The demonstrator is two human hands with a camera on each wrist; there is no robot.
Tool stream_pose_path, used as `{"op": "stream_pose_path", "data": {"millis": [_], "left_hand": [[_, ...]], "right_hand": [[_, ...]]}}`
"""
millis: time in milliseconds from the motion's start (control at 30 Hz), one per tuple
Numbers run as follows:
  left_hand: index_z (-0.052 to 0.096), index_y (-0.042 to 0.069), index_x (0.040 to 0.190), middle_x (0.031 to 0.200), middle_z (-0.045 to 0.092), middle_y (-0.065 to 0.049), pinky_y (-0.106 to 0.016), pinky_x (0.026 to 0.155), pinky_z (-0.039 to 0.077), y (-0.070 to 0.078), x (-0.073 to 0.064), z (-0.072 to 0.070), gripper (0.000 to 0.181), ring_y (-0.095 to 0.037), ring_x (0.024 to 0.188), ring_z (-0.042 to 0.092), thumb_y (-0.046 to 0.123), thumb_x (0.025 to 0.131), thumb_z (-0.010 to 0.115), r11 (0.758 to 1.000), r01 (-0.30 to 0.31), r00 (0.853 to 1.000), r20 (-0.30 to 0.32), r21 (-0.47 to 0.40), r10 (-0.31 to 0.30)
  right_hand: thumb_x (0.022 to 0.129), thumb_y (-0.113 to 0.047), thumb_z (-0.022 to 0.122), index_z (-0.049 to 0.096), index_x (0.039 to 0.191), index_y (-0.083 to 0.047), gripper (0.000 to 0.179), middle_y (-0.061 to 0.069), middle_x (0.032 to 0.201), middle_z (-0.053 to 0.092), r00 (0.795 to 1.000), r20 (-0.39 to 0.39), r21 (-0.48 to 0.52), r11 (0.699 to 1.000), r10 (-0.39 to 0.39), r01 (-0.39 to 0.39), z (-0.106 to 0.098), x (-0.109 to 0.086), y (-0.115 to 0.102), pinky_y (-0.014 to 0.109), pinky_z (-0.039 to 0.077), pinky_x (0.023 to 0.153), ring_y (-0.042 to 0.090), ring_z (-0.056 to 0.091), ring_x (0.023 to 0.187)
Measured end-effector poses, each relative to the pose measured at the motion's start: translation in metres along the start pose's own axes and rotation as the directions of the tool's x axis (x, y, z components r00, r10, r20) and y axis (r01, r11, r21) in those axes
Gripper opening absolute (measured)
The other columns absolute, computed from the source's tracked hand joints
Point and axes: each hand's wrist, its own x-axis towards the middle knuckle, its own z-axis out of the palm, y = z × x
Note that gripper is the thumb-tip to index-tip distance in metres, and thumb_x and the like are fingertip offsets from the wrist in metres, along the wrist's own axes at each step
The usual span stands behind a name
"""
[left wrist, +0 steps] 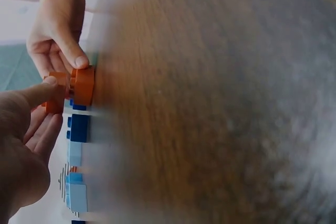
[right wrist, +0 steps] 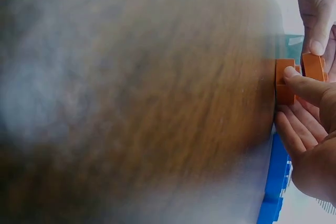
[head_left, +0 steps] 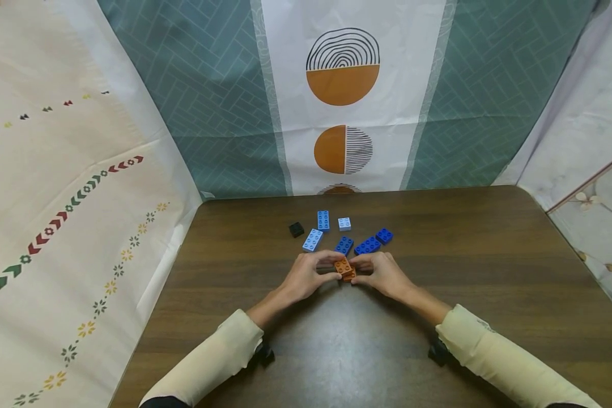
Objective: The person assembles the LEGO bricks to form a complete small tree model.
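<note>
My left hand (head_left: 306,276) pinches an upper orange brick (head_left: 343,266) between thumb and fingers. Below it, close to the table, a second orange brick (right wrist: 285,88) is pinched by my right hand (head_left: 386,276). In the right wrist view the upper brick is tilted over the lower one, and a narrow gap with studs shows between them. Both hands meet in front of a loose group of bricks, the nearest being a blue brick (head_left: 344,245) just behind the fingertips.
Beyond the hands on the wooden table (head_left: 234,243) lie a black brick (head_left: 296,229), a medium-blue brick (head_left: 323,220), two light-blue bricks (head_left: 313,240) and two dark-blue bricks (head_left: 367,245) to the right. A patterned cloth (head_left: 234,102) hangs behind the table's far edge.
</note>
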Motion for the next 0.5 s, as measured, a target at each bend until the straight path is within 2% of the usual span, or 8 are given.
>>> {"op": "stream_pose_path", "data": {"millis": [267, 500], "left_hand": [[0.068, 0.005, 0.136, 0.133, 0.072, -0.008, -0.027, 0.097, 0.057, -0.0031, 0.0015, 0.0026, 0.046, -0.019, 0.115, 0.073, 0.006, 0.092, 0.084, 0.999, 0.024, 0.998, 0.06, -0.034, -0.022], [0.068, 0.005, 0.134, 0.131, 0.071, -0.009, -0.026, 0.096, 0.057, -0.005, 0.0021, 0.0081, 0.045, -0.018, 0.115, 0.073, 0.003, 0.092, 0.084, 0.999, 0.027, 0.998, 0.057, -0.036, -0.025]], "right_hand": [[0.084, -0.001, 0.09, 0.072, 0.125, 0.004, 0.045, 0.018, 0.117, 0.077, 1.0, -0.004, -0.025, 0.999, -0.024, 0.024, -0.0001, -0.0018, -0.0024, 0.041, 0.062, 0.09, 0.032, 0.076, 0.106], [0.084, -0.002, 0.09, 0.073, 0.123, 0.003, 0.043, 0.017, 0.117, 0.077, 0.999, -0.001, -0.024, 0.999, -0.033, 0.033, 0.0005, -0.0018, -0.0017, 0.042, 0.062, 0.091, 0.032, 0.076, 0.107]]}}
